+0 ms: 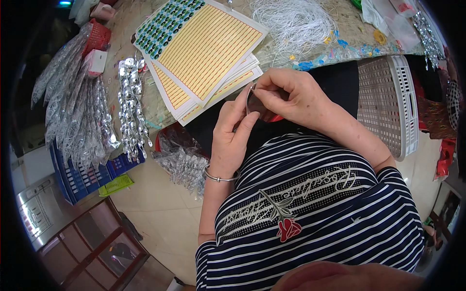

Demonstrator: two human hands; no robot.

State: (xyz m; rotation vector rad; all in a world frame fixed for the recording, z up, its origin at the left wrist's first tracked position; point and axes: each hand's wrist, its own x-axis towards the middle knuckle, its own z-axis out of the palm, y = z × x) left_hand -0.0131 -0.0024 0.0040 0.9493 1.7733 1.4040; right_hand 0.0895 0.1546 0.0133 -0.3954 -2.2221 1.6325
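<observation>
A person's two bare hands meet just beside the near right corner of a stack of printed sheets, the landmark here. Between them, on the person's side of that stack, is a small shiny, reflective piece with a curved edge; its exact kind is hard to tell. The left hand is partly closed, gripping the piece by its left side, thumb bent toward the fingers. The right hand is more tightly curled, thumb and forefinger pinched together at the piece's upper edge. A metal bangle circles the left wrist. Beside the stack, to its left, hang silver twisted strands; to its right is a loose heap of white cord, and farther right, a pale slatted basket.
</observation>
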